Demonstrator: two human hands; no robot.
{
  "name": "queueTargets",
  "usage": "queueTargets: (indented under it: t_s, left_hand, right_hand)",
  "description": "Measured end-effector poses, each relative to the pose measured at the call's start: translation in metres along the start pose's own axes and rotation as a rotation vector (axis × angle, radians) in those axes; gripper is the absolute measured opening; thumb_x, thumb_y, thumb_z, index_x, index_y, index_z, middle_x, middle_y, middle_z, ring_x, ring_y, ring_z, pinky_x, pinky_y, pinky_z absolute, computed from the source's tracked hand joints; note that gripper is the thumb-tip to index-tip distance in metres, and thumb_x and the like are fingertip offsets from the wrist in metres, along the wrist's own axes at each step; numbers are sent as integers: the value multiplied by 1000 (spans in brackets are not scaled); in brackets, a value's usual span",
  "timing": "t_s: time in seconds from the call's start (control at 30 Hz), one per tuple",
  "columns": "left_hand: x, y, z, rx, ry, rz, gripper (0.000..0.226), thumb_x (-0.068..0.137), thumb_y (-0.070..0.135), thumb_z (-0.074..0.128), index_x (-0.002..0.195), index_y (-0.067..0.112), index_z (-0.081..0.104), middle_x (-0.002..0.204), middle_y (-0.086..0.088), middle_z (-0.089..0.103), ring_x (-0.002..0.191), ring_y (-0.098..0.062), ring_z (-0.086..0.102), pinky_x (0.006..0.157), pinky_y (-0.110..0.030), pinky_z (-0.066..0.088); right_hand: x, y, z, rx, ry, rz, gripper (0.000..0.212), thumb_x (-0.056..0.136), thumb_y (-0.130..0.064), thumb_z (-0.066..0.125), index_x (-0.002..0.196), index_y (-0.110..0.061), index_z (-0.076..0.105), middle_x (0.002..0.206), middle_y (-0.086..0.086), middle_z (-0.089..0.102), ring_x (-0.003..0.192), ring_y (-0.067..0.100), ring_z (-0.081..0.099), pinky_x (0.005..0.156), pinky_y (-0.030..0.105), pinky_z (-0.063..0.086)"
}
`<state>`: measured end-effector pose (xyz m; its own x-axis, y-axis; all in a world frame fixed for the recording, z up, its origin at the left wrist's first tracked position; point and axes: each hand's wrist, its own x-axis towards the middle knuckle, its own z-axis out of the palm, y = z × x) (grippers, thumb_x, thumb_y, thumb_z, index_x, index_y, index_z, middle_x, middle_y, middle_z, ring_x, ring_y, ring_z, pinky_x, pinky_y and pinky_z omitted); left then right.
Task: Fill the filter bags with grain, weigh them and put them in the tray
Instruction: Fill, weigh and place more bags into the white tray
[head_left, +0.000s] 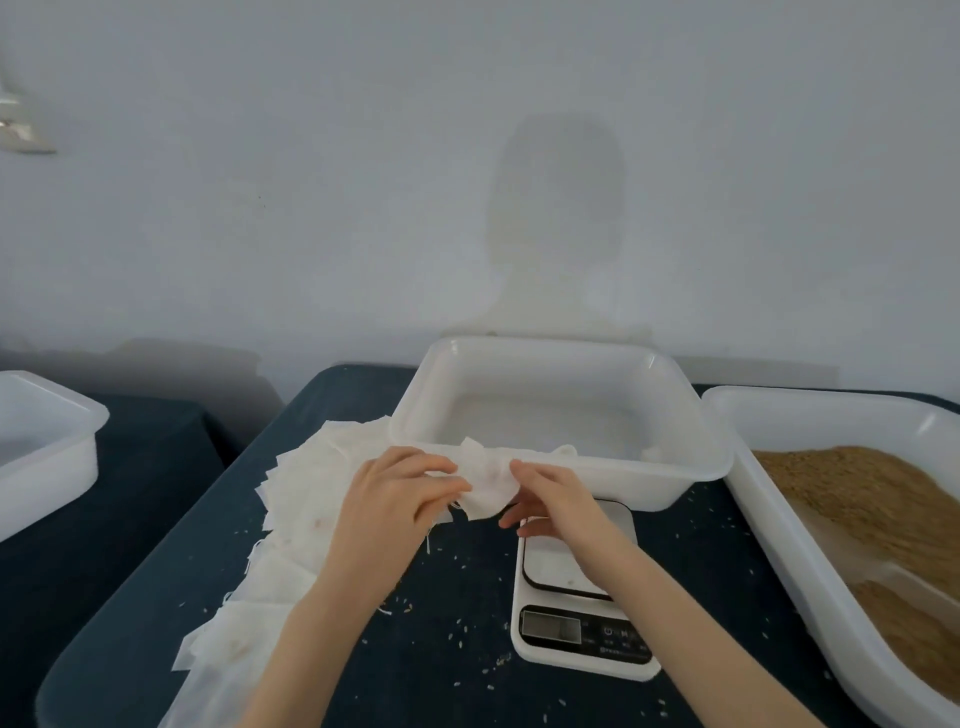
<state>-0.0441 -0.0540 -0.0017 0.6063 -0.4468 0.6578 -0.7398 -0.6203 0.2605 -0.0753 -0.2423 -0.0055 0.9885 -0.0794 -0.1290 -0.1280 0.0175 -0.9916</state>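
Above scale (574, 592), in front of tray (561, 415): filter bag (485, 486) held in air, left hand (400, 493) and right hand (550, 499) pinching opposite edges. Flat bag pile (291, 499) left on tabletop (457, 623); grain (883, 530) in right bin (810, 571).

Dark table (457, 613), trays (566, 473), scale (576, 618), filter bags (291, 499)
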Motion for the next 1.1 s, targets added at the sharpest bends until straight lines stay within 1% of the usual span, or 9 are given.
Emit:
queueTargets:
  t_s: [0.13, 0.4, 0.47, 0.57, 0.7, 0.83, 0.93, 1.0, 1.1]
  left_hand:
    - [-2, 7, 21, -90, -94, -26, 19, 77, 12, 78, 86, 29, 78, 101, 13, 70, 96, -15, 62, 79, -36, 49]
    - [-6, 25, 43, -391, -252, -223, 29, 85, 22, 70, 100, 46, 66, 118, 36, 49, 112, 13, 44, 92, -9, 37]
    - [-7, 33, 43, -524, -270, -279, 34, 86, 24, 68, 108, 48, 58, 118, 34, 50, 112, 10, 47, 89, -7, 40]
    - [-8, 47, 45, -815, -281, -423, 38, 88, 20, 66, 117, 41, 53, 111, 27, 58, 102, -3, 61, 84, -20, 51]
    - [-2, 62, 50, -972, -261, -559, 39, 89, 6, 63, 119, 30, 56, 108, 7, 65, 93, -7, 65, 73, -23, 56]
    - [7, 69, 54, -875, -131, -605, 28, 87, 5, 65, 106, 24, 60, 86, 0, 70, 76, -6, 68, 60, -17, 54]
    - [14, 70, 56, -752, -74, -578, 22, 84, 11, 70, 99, 24, 60, 67, -3, 69, 57, -9, 67, 49, -13, 49]
    - [19, 72, 58, -677, -84, -552, 21, 83, 19, 72, 95, 29, 58, 61, -4, 67, 49, -10, 64, 46, -13, 47]
    - [27, 75, 65, -454, -110, -442, 22, 82, 35, 70, 85, 41, 49, 52, 2, 60, 48, -5, 58, 52, -16, 46]
  right_hand:
    - [-11, 7, -21, -30, 99, -19, 18, 99, -21, 50, 93, -17, 67, 77, 1, 71, 62, 11, 69, 56, 18, 52]
    - [-30, 19, -46, -129, 197, -82, 14, 97, -16, 55, 92, -11, 67, 73, -3, 73, 67, 18, 72, 55, 17, 51]
    - [-34, 22, -49, -145, 204, -99, 13, 97, -16, 55, 92, -11, 66, 72, -2, 73, 66, 17, 72, 56, 18, 52]
    - [-39, 25, -54, -73, 219, -79, 15, 97, -17, 54, 91, -13, 67, 74, 1, 73, 67, 16, 72, 58, 19, 53]
    - [-40, 29, -61, -19, 306, -33, 15, 97, -16, 53, 92, -12, 67, 79, 2, 72, 67, 14, 70, 59, 20, 52]
    - [-42, 34, -66, -237, 408, -61, 11, 94, -19, 59, 104, -21, 59, 91, -8, 70, 74, 9, 69, 64, 21, 53]
    - [-51, 32, -62, -628, 550, -219, 32, 86, -29, 67, 107, -40, 45, 107, -30, 51, 92, -3, 56, 70, 13, 44]
    - [-56, 27, -56, -709, 510, -368, 34, 82, -31, 70, 101, -45, 45, 104, -33, 48, 94, -6, 52, 69, 11, 43]
    - [-59, 19, -48, -553, 331, -396, 24, 81, -31, 73, 92, -40, 55, 90, -25, 64, 85, -3, 61, 69, 12, 48]
